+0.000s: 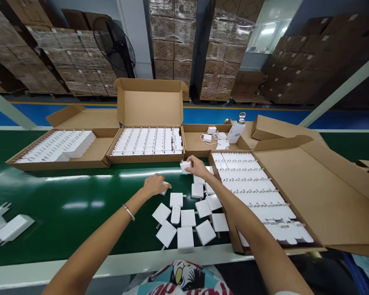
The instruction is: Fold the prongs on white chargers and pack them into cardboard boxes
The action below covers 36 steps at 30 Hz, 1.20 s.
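Observation:
My right hand [197, 167] grips a white power adapter [184, 167] between thumb and fingers, just in front of the open boxes. To its left, my left hand [154, 185] is closed on another white power adapter [165, 189], mostly covered by the fingers, low over the green belt. Below both hands lies a loose group of white adapters [188, 218], several with metal prongs showing. Beneath my right forearm, a cardboard box [236, 241] holds rows of white adapters [249, 180].
Behind my hands stand a box of packed adapters [147, 153], a partly filled box [95, 165] and a tray [193, 153] with cabled pieces and a pump bottle [236, 131]. More adapters [14, 228] lie far left on the green belt [80, 221]. An open flap [320, 192] spreads right.

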{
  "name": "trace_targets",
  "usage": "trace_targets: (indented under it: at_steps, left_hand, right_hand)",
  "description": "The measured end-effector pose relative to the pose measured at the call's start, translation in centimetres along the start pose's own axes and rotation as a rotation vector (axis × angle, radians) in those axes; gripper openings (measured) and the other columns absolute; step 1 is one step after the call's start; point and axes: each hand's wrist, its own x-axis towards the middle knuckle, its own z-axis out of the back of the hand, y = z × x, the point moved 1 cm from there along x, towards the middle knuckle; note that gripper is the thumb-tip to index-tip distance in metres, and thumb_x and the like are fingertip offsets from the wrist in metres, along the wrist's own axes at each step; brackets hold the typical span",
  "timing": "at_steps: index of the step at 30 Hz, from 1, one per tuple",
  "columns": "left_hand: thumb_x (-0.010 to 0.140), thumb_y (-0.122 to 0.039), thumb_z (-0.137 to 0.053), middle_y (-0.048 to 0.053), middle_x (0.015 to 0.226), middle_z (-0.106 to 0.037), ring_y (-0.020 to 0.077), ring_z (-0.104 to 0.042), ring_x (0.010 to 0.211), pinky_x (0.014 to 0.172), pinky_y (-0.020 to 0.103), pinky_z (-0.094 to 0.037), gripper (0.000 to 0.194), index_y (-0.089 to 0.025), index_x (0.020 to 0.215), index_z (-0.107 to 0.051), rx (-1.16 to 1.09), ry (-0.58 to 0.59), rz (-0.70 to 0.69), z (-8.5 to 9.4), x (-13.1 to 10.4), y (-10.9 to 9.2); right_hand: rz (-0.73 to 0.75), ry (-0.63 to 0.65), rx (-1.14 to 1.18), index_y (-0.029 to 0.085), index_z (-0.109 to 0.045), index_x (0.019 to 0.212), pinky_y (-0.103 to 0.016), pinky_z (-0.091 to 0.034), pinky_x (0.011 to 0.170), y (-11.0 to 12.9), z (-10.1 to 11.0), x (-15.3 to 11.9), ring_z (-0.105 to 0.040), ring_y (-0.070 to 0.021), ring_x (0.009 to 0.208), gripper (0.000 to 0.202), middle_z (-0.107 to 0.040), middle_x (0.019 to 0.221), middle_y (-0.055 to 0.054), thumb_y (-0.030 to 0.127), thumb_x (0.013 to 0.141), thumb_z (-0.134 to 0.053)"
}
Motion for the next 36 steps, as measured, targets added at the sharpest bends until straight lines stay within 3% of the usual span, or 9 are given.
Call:
trace_targets:
  at_steps: [5, 9, 15, 19, 22, 25, 30, 33, 36]
  left_hand:
    - [0.067, -0.038, -0.056, 0.013, 0.109, -0.054, 0.0315, -0.047, 0.104, 0.083, 0.042, -0.038, 0.048, -0.022, 0.112, -0.052, 0.088, -0.004, 0.006, 0.6, -1.4, 3.1]
    - [0.069, -0.024, -0.049, 0.013, 0.097, -0.058, 0.0291, -0.055, 0.091, 0.074, 0.039, -0.042, 0.034, -0.02, 0.102, -0.058, 0.119, 0.034, 0.016, 0.1, -1.5, 3.5]
    - [0.055, -0.024, -0.058, 0.013, 0.109, -0.052, 0.0309, -0.055, 0.093, 0.073, 0.039, -0.043, 0.06, -0.021, 0.114, -0.047, 0.116, 0.035, 0.037, 0.5, -1.6, 5.5]
    - [0.064, -0.034, -0.054, 0.01, 0.103, -0.056, 0.0269, -0.055, 0.091, 0.07, 0.033, -0.043, 0.05, -0.019, 0.111, -0.045, 0.053, 0.006, 0.068, 0.3, -3.2, 7.9]
    - [0.068, -0.05, -0.049, 0.008, 0.101, -0.056, 0.024, -0.055, 0.088, 0.068, 0.03, -0.043, 0.057, -0.017, 0.115, -0.039, -0.143, -0.08, 0.148, -0.8, -5.7, 9.8]
    - [0.064, -0.05, -0.056, 0.005, 0.1, -0.055, 0.0217, -0.055, 0.086, 0.071, 0.028, -0.042, 0.065, -0.02, 0.118, -0.035, -0.384, -0.155, 0.167, -2.3, -8.1, 10.6]
    - [0.06, -0.048, -0.061, 0.004, 0.091, -0.054, 0.0208, -0.054, 0.08, 0.068, 0.029, -0.041, 0.051, -0.019, 0.099, -0.047, -0.441, -0.149, 0.011, -3.2, -8.5, 7.9]
    - [0.065, -0.045, -0.057, 0.006, 0.094, -0.054, 0.021, -0.053, 0.08, 0.067, 0.03, -0.041, 0.044, -0.018, 0.099, -0.048, -0.404, -0.159, -0.136, -2.4, -6.3, 4.8]
    - [0.061, -0.041, -0.062, 0.008, 0.118, -0.046, 0.0238, -0.05, 0.097, 0.074, 0.03, -0.04, 0.064, -0.021, 0.118, -0.038, -0.389, -0.156, -0.23, -1.3, -3.1, 1.8]
  right_hand:
    - [0.048, 0.075, 0.131, 0.019, -0.034, 0.118, -0.023, -0.04, 0.06, 0.5, -1.9, -1.3, -0.05, -0.014, 0.072, 0.053, -0.05, 0.084, -0.001, 0.025, 0.07, -0.057]
    - [-0.002, 0.063, 0.147, 0.017, -0.041, 0.112, -0.028, -0.042, 0.068, 1.0, -3.1, -2.2, -0.05, -0.0164, 0.079, 0.043, -0.048, 0.096, -0.007, 0.018, 0.071, -0.053]
    - [0.042, 0.084, 0.145, 0.018, -0.041, 0.114, -0.03, -0.044, 0.07, 4.1, -5.5, -3.9, -0.05, -0.0199, 0.09, 0.047, -0.049, 0.103, -0.008, 0.031, 0.071, -0.058]
    - [0.023, 0.096, -0.142, 0.017, -0.048, 0.113, -0.041, -0.038, 0.083, 3.7, -3.2, -3.1, -0.043, -0.0291, 0.105, 0.054, -0.047, 0.112, -0.013, 0.043, 0.068, -0.063]
    - [-0.092, 0.067, -0.304, 0.011, -0.059, 0.091, -0.058, -0.019, 0.091, 1.2, -0.5, -2.7, -0.029, -0.0409, 0.114, 0.041, -0.045, 0.113, -0.021, 0.04, 0.063, -0.069]
    - [-0.084, 0.09, -0.37, 0.012, -0.059, 0.077, -0.059, -0.009, 0.093, -0.7, 0.6, -3.0, -0.025, -0.0406, 0.118, 0.035, -0.048, 0.11, -0.021, 0.041, 0.063, -0.07]
    - [0.025, 0.164, -0.357, 0.011, -0.053, 0.088, -0.045, -0.036, 0.08, -0.2, 0.0, -3.6, -0.053, -0.0296, 0.086, 0.043, -0.058, 0.08, -0.012, 0.033, 0.057, -0.075]
    - [0.101, 0.158, -0.289, 0.014, -0.049, 0.097, -0.033, -0.041, 0.07, 0.7, -0.5, -3.3, -0.054, -0.022, 0.079, 0.047, -0.055, 0.088, -0.008, 0.029, 0.059, -0.073]
    - [0.172, 0.123, -0.216, 0.016, -0.049, 0.1, -0.029, -0.041, 0.075, 1.0, -1.3, -2.7, -0.051, -0.0194, 0.091, 0.041, -0.049, 0.101, -0.008, 0.024, 0.065, -0.068]
